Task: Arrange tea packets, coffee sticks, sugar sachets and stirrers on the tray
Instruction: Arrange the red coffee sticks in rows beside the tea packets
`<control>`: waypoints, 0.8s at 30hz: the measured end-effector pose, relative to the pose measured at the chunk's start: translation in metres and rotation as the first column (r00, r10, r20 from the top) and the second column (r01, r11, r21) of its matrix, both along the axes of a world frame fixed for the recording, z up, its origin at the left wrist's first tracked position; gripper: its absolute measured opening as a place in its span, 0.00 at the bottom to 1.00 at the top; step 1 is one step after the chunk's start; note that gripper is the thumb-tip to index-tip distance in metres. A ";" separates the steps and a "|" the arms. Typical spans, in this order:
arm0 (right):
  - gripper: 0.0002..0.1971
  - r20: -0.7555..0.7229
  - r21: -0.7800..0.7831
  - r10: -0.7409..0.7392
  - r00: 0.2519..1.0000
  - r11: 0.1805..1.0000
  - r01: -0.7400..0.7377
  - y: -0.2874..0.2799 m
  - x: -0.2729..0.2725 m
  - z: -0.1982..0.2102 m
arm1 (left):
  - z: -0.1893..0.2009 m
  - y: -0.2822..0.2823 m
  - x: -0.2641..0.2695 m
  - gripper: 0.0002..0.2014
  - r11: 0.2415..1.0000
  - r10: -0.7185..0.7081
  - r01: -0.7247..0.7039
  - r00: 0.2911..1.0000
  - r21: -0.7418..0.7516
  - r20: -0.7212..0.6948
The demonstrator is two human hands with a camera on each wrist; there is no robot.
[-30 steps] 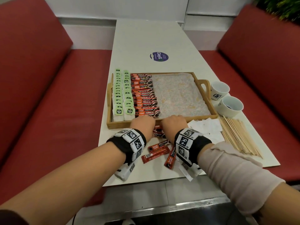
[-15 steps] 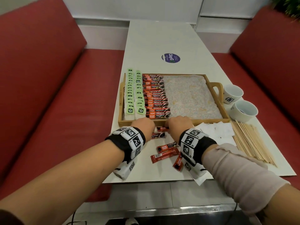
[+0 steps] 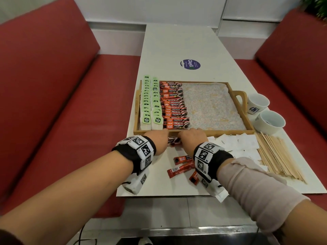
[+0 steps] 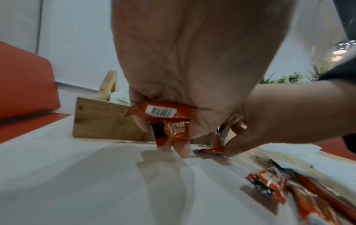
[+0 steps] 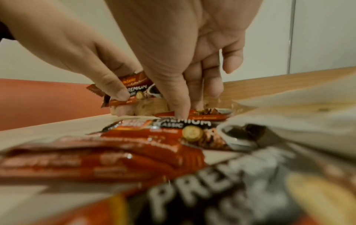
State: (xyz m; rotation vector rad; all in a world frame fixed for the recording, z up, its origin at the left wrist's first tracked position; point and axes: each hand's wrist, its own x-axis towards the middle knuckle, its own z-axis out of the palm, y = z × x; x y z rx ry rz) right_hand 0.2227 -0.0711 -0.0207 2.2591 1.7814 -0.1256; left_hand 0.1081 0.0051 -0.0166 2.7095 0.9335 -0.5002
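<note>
Coffee sticks [image 4: 165, 120]: 2 in left hand [image 4: 185, 64], 1 under right hand [image 5: 173, 53] fingertips, 3 loose [image 3: 182, 167].

Café booth: red benches [image 3: 53, 85], narrow table [image 3: 177, 41], cups [image 3: 258, 103]

left hand [image 3: 157, 138]: fingers curled, gripping | right hand [image 3: 192, 137]: fingertips pinching

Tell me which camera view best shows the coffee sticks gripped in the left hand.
The left wrist view: the left hand holds two red foil coffee sticks, barcode and brand legible. The right wrist view shows them partly, behind fingers. The head view hides the grip; only a sliver shows between the hands.
</note>
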 end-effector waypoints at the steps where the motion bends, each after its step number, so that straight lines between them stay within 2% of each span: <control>1: 0.11 -0.014 0.022 0.007 1.000 1.000 -0.007 -0.001 0.000 0.001 | 0.000 0.002 -0.003 0.13 0.999 0.026 -0.025 1.000 -0.038 0.016; 5: 0.12 -0.106 0.064 -0.011 0.994 0.998 0.017 0.000 0.002 -0.001 | 0.002 0.008 -0.011 0.18 0.964 0.218 -0.185 0.961 -0.191 0.168; 9: 0.09 -0.205 0.118 -0.055 0.977 0.990 0.081 0.001 0.002 -0.001 | 0.006 0.015 -0.016 0.09 0.916 0.358 -0.259 0.873 -0.306 0.331; 11: 0.09 -0.270 0.187 -0.060 0.961 0.976 0.113 0.001 0.001 0.006 | 0.008 0.019 -0.017 0.11 0.877 0.431 -0.277 0.814 -0.392 0.389; 15: 0.09 -0.352 0.301 -0.012 0.936 0.945 0.125 0.005 -0.001 0.020 | 0.018 0.028 -0.017 0.21 0.721 0.654 -0.394 0.658 -0.570 0.373; 16: 0.09 -0.355 0.321 0.007 0.935 0.940 0.114 0.007 -0.002 0.024 | 0.021 0.030 -0.017 0.22 0.683 0.688 -0.397 0.630 -0.613 0.359; 18: 0.10 -0.325 0.358 0.047 0.945 0.930 0.077 0.012 -0.004 0.033 | 0.026 0.036 -0.016 0.25 0.641 0.711 -0.379 0.621 -0.668 0.330; 21: 0.12 -0.276 0.398 0.088 0.957 0.917 0.030 0.021 -0.006 0.048 | 0.037 0.045 -0.015 0.24 0.646 0.703 -0.364 0.626 -0.671 0.337; 24: 0.15 -0.291 0.406 0.059 0.955 0.911 0.068 0.031 -0.004 0.064 | 0.049 0.056 -0.014 0.21 0.717 0.654 -0.336 0.627 -0.611 0.423</control>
